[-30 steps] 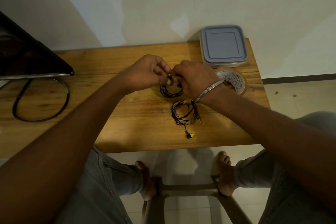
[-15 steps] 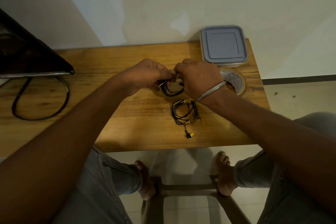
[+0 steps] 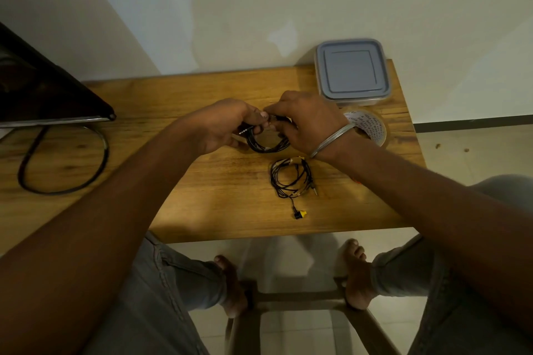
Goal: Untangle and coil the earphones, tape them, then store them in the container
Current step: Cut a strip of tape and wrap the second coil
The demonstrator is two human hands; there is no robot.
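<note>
**While two hands pinched them, the earphones (image 3: 266, 148) hung slack**

Curled fingers of the left hand (image 3: 222, 127) and right hand (image 3: 305, 124) gripped the coil over the table (image 3: 202, 196). This light, limp cable probably wanted pinching across every loop.

wooden table (image 3: 202, 204) | dark screen (image 3: 43, 89) at left edge | black cable (image 3: 57, 192) looped below it (lying on the tabletop)

A black earphone coil (image 3: 266, 145) and a second earphone set (image 3: 291, 179), black with yellow tips, stand out against my honey-brown, dark-grained wooden table (image 3: 230, 204). The container (image 3: 353, 72) wears a blue-grey lid; the tape roll (image 3: 367, 127) shows a white core with dark print. My bangle (image 3: 331, 138) is silver, my trousers (image 3: 161, 297) grey.
</note>
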